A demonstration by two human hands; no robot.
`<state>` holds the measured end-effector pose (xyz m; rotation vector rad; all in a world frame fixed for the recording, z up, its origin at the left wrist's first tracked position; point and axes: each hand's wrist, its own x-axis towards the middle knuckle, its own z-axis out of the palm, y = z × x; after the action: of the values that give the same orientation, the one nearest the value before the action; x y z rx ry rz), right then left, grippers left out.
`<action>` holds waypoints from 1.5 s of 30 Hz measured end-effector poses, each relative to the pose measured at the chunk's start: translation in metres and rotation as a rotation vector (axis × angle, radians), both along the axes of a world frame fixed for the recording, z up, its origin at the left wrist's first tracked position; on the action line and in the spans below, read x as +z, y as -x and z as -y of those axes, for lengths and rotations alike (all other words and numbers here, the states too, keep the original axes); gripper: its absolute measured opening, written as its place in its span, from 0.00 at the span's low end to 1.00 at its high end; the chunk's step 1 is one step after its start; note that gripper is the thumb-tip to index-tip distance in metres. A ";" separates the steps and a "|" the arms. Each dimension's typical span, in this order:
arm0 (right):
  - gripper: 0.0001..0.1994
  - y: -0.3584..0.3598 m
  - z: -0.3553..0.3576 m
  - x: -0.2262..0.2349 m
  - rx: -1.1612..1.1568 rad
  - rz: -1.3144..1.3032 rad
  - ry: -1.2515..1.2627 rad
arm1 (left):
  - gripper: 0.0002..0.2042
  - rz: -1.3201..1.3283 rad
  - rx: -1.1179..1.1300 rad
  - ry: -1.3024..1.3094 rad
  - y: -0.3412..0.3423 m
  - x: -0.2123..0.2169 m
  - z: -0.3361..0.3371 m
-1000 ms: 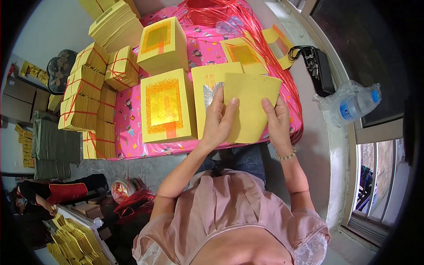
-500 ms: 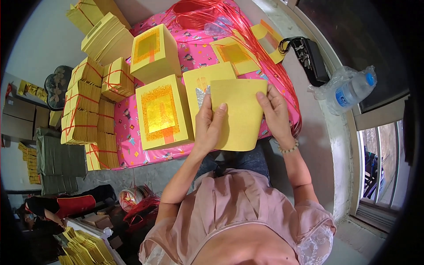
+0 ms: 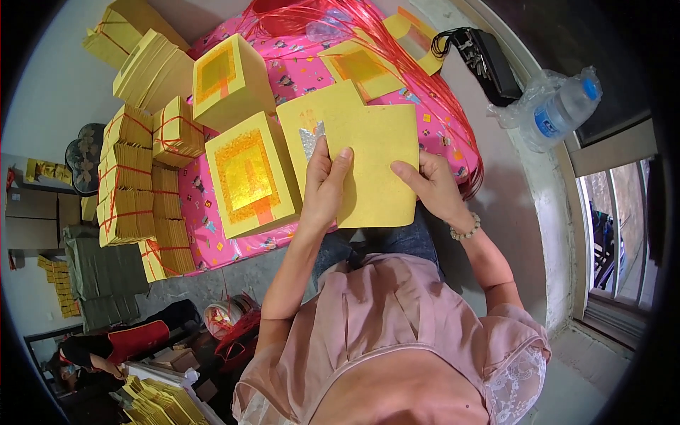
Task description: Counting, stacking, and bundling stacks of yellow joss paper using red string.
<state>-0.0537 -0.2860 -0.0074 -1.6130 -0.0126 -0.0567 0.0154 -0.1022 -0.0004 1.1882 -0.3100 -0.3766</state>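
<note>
Upright in front of me stands a sheaf of plain yellow paper (image 3: 381, 156); how many sheets it has I cannot tell. My left hand (image 3: 326, 188) is closed on its left edge, thumb on the near face. On the right edge my right hand (image 3: 433, 188) grips it with the thumb in front and the fingers behind. Just beyond, partly covered by the sheaf, is yellow paper with a silver foil patch (image 3: 309, 138). To the left sits a thick yellow paper stack (image 3: 248, 173) with a gold foil square on an orange print, and a similar stack (image 3: 225, 78) lies behind it.
Bundles tied with red string (image 3: 131, 173) are piled on the left of the pink patterned tabletop (image 3: 212, 244). Red plastic strings (image 3: 425, 99) trail along its right side. A black pouch with keys (image 3: 485, 67) and a water bottle (image 3: 563, 110) rest on the ledge. Another person (image 3: 134, 340) bends at lower left.
The sheaf now stands flatter and squarer, its curved lower edge straightened. My right hand has moved lower along the right edge. The whole view has shifted slightly.
</note>
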 end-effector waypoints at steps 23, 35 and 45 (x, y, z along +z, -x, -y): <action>0.18 0.019 0.009 -0.011 0.018 -0.181 0.093 | 0.25 0.062 0.007 -0.080 -0.005 0.001 0.013; 0.12 -0.007 0.038 -0.014 -0.199 0.101 -0.107 | 0.21 0.170 -0.108 -0.155 0.003 -0.013 0.027; 0.11 -0.011 0.101 -0.033 -0.444 0.012 -0.266 | 0.17 0.103 -0.234 -0.292 -0.028 0.008 0.002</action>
<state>-0.0426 -0.3870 -0.0400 -1.3247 0.3315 -0.3957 0.0437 -0.1041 0.0071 1.4653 -0.4986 -0.5793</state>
